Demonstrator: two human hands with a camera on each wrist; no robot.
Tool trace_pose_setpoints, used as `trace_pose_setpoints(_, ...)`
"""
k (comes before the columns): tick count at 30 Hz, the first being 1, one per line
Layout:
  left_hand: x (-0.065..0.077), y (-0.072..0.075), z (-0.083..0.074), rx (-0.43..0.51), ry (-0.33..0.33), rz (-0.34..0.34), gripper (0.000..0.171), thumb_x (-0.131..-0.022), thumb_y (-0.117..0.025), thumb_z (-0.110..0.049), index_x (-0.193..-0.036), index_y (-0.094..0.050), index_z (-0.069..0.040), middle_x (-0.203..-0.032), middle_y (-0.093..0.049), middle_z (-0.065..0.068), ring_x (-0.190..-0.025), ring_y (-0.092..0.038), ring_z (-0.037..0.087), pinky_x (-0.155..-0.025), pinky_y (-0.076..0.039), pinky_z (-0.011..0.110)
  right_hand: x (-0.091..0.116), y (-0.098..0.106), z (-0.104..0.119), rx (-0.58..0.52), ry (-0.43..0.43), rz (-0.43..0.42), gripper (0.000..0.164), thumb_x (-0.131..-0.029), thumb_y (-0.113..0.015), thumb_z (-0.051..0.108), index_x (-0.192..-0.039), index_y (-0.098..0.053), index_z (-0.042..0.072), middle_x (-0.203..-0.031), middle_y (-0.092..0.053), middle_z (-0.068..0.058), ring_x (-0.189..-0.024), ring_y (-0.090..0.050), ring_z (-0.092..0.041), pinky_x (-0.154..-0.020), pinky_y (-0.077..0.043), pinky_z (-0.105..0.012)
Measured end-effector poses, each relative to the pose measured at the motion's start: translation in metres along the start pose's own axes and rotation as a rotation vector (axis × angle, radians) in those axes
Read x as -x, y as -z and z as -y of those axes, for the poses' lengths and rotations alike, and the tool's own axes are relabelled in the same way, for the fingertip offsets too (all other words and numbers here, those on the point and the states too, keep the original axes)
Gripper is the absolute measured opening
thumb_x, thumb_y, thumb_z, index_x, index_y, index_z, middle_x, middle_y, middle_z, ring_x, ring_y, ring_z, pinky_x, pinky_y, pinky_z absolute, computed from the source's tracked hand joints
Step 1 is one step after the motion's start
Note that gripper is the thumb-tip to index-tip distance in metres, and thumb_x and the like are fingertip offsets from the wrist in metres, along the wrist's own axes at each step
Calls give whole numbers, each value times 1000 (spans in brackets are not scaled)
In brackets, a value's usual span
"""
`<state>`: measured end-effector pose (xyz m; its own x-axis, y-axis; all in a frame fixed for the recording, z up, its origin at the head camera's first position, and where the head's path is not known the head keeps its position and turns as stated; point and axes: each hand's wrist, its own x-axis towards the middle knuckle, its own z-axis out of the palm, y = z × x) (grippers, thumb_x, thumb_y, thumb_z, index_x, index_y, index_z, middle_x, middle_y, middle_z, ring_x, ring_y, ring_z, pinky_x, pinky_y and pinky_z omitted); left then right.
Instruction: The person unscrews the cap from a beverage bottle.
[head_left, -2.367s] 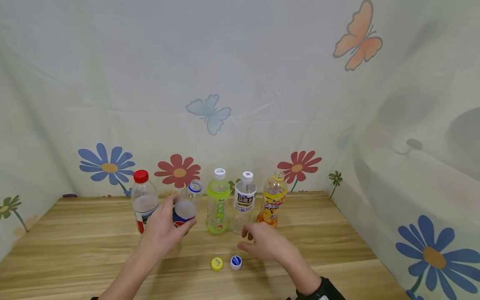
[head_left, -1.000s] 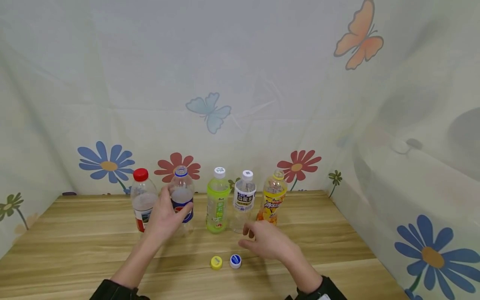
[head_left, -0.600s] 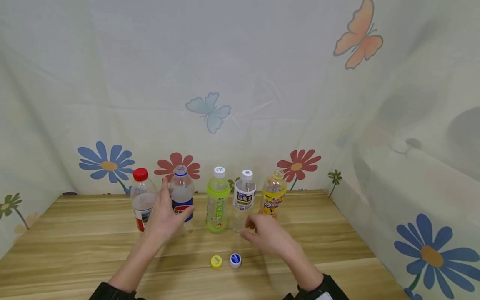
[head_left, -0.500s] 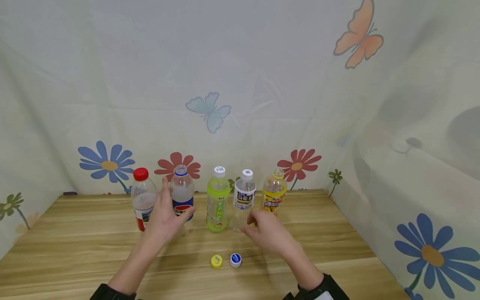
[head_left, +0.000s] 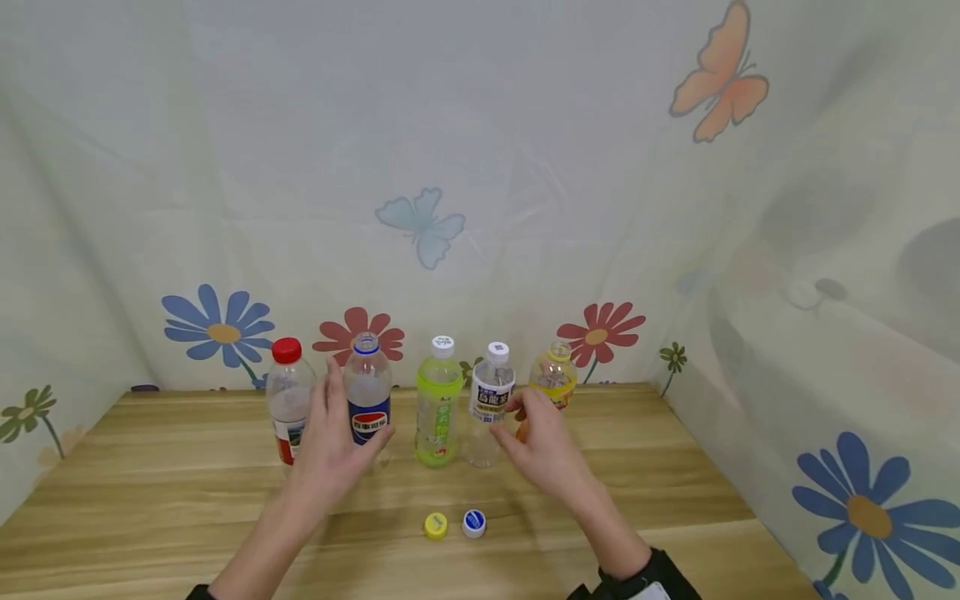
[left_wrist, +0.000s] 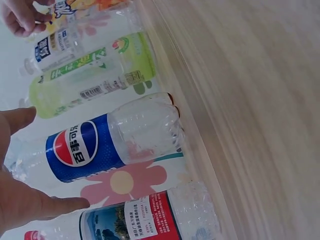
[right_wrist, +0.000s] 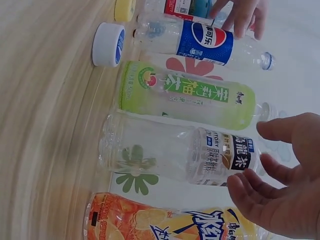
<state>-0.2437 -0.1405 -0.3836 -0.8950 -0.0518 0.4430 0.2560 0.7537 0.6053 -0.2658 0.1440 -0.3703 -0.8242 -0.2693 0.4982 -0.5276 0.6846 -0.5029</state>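
Note:
My left hand (head_left: 330,442) is spread beside an uncapped Pepsi bottle (head_left: 368,417) that stands upright on the table. In the left wrist view, a gap shows between the thumb and fingers and the bottle's blue label (left_wrist: 85,147). Farther right, my right hand (head_left: 551,454) is close to a clear oolong tea bottle (head_left: 491,404) with a white cap. Its fingers are loosely bent near the bottle's label (right_wrist: 225,155), with the thumb apart from them. Behind this hand, an uncapped yellow-orange drink bottle (head_left: 553,379) is partly hidden.
A green tea bottle (head_left: 438,408) with a white cap stands mid-row. At the left end is a clear bottle with a red cap (head_left: 287,351). Nearer on the wooden table (head_left: 187,500) lie a yellow cap (head_left: 436,526) and a white-and-blue cap (head_left: 474,523). A flowered cloth hangs behind.
The Pepsi bottle, tilted in my left hand at first, now stands upright, and that hand has let go and spread its fingers. My right hand has moved up and forward to the oolong tea bottle.

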Motion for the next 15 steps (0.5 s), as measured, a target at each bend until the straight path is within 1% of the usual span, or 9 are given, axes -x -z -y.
trace_pose_setpoints(3, 3, 1, -2, -8, -12, -16, 115, -85, -78, -34, -157, 9, -11, -153, -11, 24, -138, -23, 44, -104, -29, 57, -2, 0, 0, -34, -17, -54, 41, -85, -79, 15, -115, -54, 1, -108, -52, -8, -81, -52, -19, -61, -45, -20)
trace_pose_setpoints(5, 5, 1, -4, -22, -25, -34, 115, -84, -79, -33, -157, 7, -9, -153, -11, 24, -137, -23, 44, -104, -29, 58, -5, 0, -1, -40, -23, -78, 49, -85, -79, 15, -123, -51, 0, -117, -51, -9, -89, -55, -20, -63, -47, -21)
trace_pose_setpoints(8, 7, 2, -6, -51, -41, -54, 114, -84, -80, -33, -158, 4, -8, -152, -13, 23, -137, -24, 43, -103, -30, 57, -11, -1, -1, -11, -20, -92, 62, -85, -80, 18, -133, -46, 0, -129, -48, -12, -103, -55, -23, -72, -49, -25)
trace_pose_setpoints(10, 9, 3, -8, -63, -52, -62, 115, -83, -80, -35, -158, 3, -10, -153, -13, 22, -137, -25, 42, -103, -31, 57, -13, -1, -1, 19, -14, -95, 69, -84, -80, 21, -138, -42, -1, -134, -45, -13, -115, -51, -26, -83, -49, -31)
trace_pose_setpoints(13, 13, 4, -11, -74, -63, -62, 115, -83, -80, -36, -158, 4, -13, -154, -13, 21, -138, -24, 40, -103, -32, 56, -17, -1, 0, 35, -32, -85, 75, -85, -79, 25, -142, -38, -1, -137, -44, -15, -120, -50, -29, -93, -46, -38)
trace_pose_setpoints(15, 15, 5, -12, -79, -69, -58, 115, -83, -80, -38, -158, 4, -14, -154, -13, 20, -138, -24, 39, -103, -32, 55, -19, -1, 1, 26, -50, -74, 76, -86, -79, 26, -144, -37, -1, -137, -45, -15, -123, -49, -31, -96, -44, -41)
